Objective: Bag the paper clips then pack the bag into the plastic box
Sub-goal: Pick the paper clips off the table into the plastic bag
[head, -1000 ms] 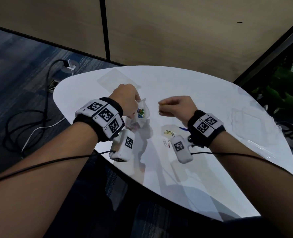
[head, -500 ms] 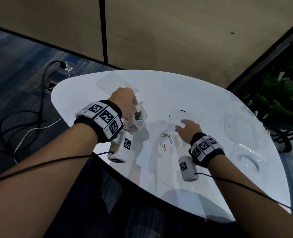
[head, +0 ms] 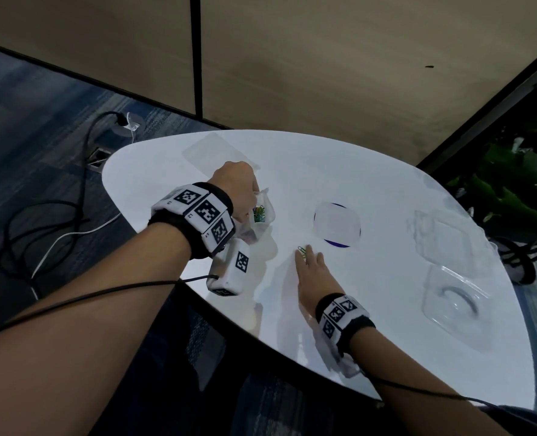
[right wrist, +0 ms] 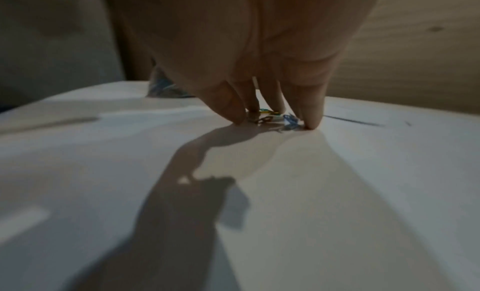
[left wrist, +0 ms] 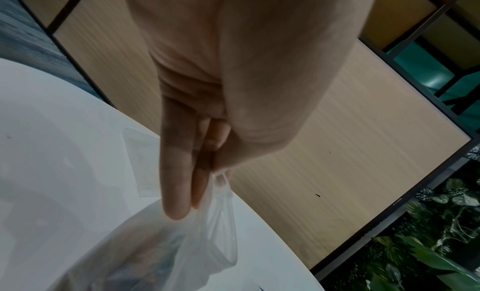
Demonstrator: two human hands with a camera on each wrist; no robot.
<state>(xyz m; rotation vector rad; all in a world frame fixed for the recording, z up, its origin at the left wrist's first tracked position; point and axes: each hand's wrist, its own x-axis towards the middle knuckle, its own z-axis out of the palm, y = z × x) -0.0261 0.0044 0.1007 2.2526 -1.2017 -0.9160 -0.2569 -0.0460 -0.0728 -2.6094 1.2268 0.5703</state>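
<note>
Holding: our left hand (head: 238, 190) pinches the rim of one clear plastic bag (head: 262, 215), fingers closed on the film; the left wrist view shows the fingers (left wrist: 179, 172) together at the bag's mouth (left wrist: 207, 234).
Bagged clips: a coloured cluster of paper clips (head: 258, 214) sits inside; we cannot count them.
Loose clips: our right hand (head: 312, 272) lies low on the white table (head: 386, 190), fingers (right wrist: 233, 108) spread apart with tips on the surface around the loose paper clips (right wrist: 275, 119); we make out about three, nothing gripped.
Boxes: one round-cornered clear plastic box (head: 337, 223) stands beyond the right hand, over a purple disc (head: 336, 243).
Other packaging: two clear blister trays (head: 440, 234) (head: 452, 303) lie well apart to the right; one flat clear sheet (head: 210, 151) lies behind the left hand.
</note>
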